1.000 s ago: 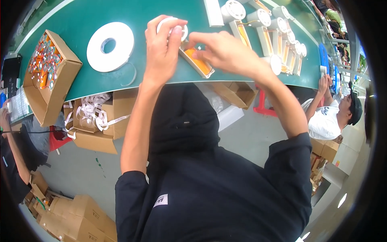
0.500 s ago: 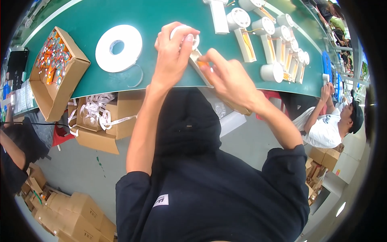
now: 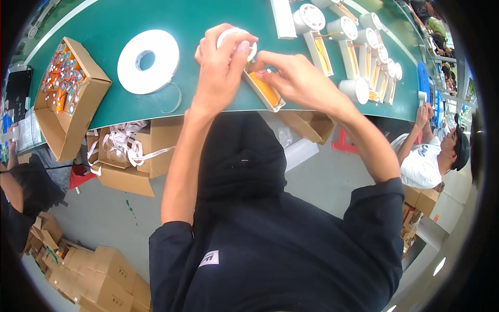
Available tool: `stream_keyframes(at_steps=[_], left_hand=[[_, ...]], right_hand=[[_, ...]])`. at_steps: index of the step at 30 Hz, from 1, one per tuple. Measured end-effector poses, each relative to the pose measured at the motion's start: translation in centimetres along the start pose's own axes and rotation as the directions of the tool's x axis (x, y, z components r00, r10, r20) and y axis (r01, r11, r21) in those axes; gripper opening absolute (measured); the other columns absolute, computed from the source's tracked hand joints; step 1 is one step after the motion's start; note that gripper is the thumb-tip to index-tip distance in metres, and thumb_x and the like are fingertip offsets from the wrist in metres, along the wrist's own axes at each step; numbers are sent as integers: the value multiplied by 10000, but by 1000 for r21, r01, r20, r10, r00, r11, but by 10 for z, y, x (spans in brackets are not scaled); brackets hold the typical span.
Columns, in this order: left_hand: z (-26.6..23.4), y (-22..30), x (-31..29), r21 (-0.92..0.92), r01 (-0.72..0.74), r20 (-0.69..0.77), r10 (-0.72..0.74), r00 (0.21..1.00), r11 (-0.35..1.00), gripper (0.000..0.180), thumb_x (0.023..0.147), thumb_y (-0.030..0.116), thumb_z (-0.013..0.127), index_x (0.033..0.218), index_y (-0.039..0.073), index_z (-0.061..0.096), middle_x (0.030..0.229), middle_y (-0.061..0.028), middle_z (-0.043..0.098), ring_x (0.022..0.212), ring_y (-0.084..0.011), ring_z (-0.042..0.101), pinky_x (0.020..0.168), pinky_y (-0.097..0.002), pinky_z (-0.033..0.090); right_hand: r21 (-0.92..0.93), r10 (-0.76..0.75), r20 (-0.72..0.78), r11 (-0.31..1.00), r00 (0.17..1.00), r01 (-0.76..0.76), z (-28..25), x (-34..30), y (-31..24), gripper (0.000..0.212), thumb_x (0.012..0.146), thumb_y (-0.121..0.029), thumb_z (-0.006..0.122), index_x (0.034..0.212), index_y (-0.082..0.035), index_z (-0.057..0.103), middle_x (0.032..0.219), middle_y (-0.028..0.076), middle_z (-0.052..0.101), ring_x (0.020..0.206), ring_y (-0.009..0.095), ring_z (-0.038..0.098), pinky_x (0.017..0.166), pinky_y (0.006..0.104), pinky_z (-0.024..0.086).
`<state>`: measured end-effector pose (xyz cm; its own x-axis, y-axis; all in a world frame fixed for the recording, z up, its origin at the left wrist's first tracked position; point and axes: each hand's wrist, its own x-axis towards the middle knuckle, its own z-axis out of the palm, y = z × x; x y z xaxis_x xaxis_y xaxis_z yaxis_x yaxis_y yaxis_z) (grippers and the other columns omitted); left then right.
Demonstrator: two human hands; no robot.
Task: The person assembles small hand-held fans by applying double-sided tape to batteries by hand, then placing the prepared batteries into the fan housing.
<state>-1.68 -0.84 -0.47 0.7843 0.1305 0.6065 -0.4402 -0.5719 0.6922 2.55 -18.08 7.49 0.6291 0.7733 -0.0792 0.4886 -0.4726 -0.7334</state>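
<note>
Evidently, a round white plastic head is gripped from above by the left hand, whose fingers and thumb are curled closely around it. Joined to that head is a white trough-shaped plastic handle, slanted toward the near edge of the long green tabletop. Inside the handle's trough an orange cylinder is seen. Over the trough's upper part the right hand is held, its thumb and index finger bent nearly together; whether anything is pinched between them cannot be told.

To the left, a flat white roll of tape is laid on the tabletop, and beyond it a tilted brown cardboard box is filled with orange wired cylinders. To the right, similar white round-headed units are set out in a cluster.
</note>
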Motion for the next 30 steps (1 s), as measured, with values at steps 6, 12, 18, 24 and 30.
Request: stream_keyframes(at_steps=[6, 12, 18, 24, 30], left_hand=[[-1, 4, -3, -50, 85, 23, -84, 996, 995, 193, 992, 149, 487, 1070, 68, 644, 1136, -138, 547, 1043, -250, 544, 838, -361, 469], [-2, -5, 6, -51, 37, 8, -36, 999, 998, 192, 990, 140, 486, 1059, 65, 649, 1124, -138, 552, 1005, -244, 561, 820, -362, 477], [-9, 0, 16, 0, 1, -31, -1, 1000, 1000, 188, 957, 121, 497, 1016, 32, 652, 1060, -158, 572, 927, -292, 589, 784, -380, 492], [3, 5, -7, 3, 76, 25, -76, 997, 997, 176, 944, 134, 507, 1034, 112, 657, 1153, -123, 546, 1102, -279, 525, 948, -419, 332], [-5, 18, -8, -38, 160, 60, -157, 986, 986, 184, 951, 148, 498, 1043, 130, 657, 1168, -78, 550, 1167, -238, 483, 1011, -429, 246]], right_hand=[[-90, 25, 28, 996, 999, -23, 9, -1, 2, 179, 980, -198, 497, 1123, -145, 590, 759, 173, 657, 718, 400, 628, 682, 492, 488], [-223, 191, 265, 966, 945, -133, -12, 1, -15, 302, 998, -273, 472, 1287, -187, 474, 742, 197, 641, 677, 399, 628, 639, 505, 494], [-214, 199, 430, 970, 881, -114, -30, 2, -27, 574, 941, -466, 538, 1388, -158, 351, 720, 249, 629, 701, 431, 641, 664, 511, 503], [-599, 220, 379, 799, 899, 57, 6, -18, -18, 1047, 730, -488, 785, 1484, -71, 190, 737, 222, 657, 718, 449, 660, 648, 502, 530], [-468, 174, 360, 883, 916, 16, 7, -18, -22, 1025, 714, -449, 809, 1452, -86, 196, 751, 220, 662, 740, 477, 646, 651, 530, 517]])
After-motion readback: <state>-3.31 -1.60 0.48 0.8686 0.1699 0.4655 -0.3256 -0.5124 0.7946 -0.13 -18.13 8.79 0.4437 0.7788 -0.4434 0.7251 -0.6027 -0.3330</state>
